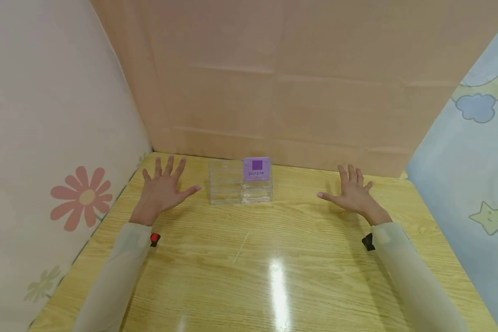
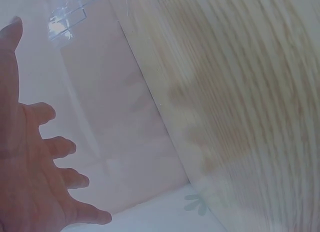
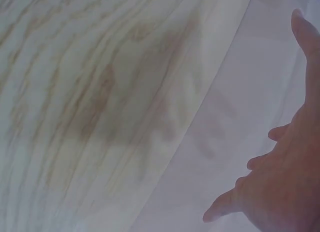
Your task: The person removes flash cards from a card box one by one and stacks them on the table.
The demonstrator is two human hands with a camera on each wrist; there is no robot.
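Head view: the L hand point(image 1: 162, 191) is left of ctr., w/ its thumb & fingers spread wide over the wood worktop point(image 1: 199, 276). The R hand point(image 1: 354, 193) is right of ctr., also spread wide, thumb poking out to the left. The clear box point(image 1: 225, 184) sits on the worktop in the mid. of the frame, b/w the hands. It's near the L hand but not touching it. A purple card point(image 1: 256, 169) stands up at the top right of the box; it has a dark purple square & the word "purple". A thin pale line point(image 1: 241, 247) is on the worktop below the box; can't tell what. A black & red bit point(image 1: 155, 239) is by the L wrist, & a black bit point(image 1: 369, 241) by the R. A big tan sheet point(image 1: 294, 92) hangs at the back.

Left wrist view: L hand is at the left edge, fingers apart. Part of the clear box shows in the upper left. The hand's shadow point(image 2: 220, 137) falls on the worktop, right of ctr.

Right wrist view: R hand is at the right edge, thumb up, fingers apart. Worktop fills the left, w/ a soft shadow point(image 3: 100, 102) on it.
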